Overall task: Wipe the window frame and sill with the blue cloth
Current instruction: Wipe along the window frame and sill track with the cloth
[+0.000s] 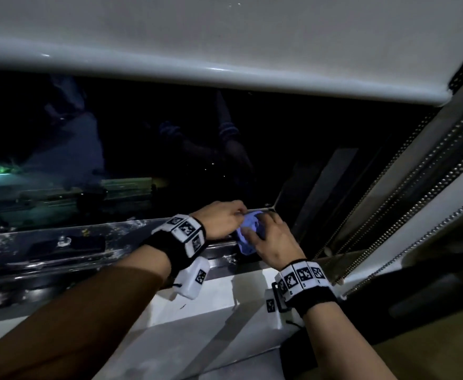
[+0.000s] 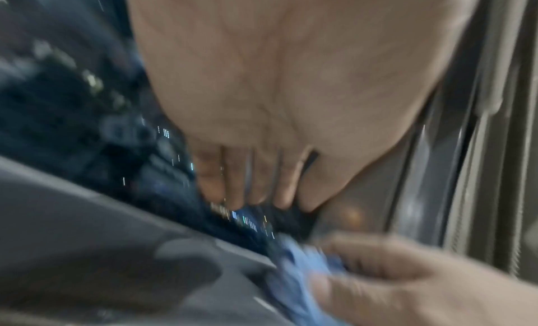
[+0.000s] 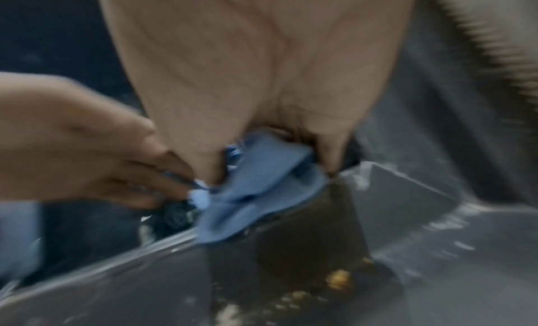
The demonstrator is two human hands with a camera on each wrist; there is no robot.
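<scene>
The crumpled blue cloth (image 1: 248,237) sits on the dark window frame track (image 1: 60,242) near its right corner, above the white sill (image 1: 197,319). My right hand (image 1: 261,226) grips the cloth (image 3: 262,188) from above, thumb on its left and fingers on its right. My left hand (image 1: 240,212) comes in from the left, and its fingertips (image 3: 177,183) pinch the cloth's left edge. In the blurred left wrist view the cloth (image 2: 299,269) lies beyond my left fingers (image 2: 247,181), under the right hand (image 2: 407,285).
The dark glass (image 1: 142,133) stands behind the hands, with a white roller blind (image 1: 224,37) hanging low above it. Bead chains (image 1: 416,201) run down the right side. The track carries whitish grime, with yellowish crumbs (image 3: 337,280) in the corner.
</scene>
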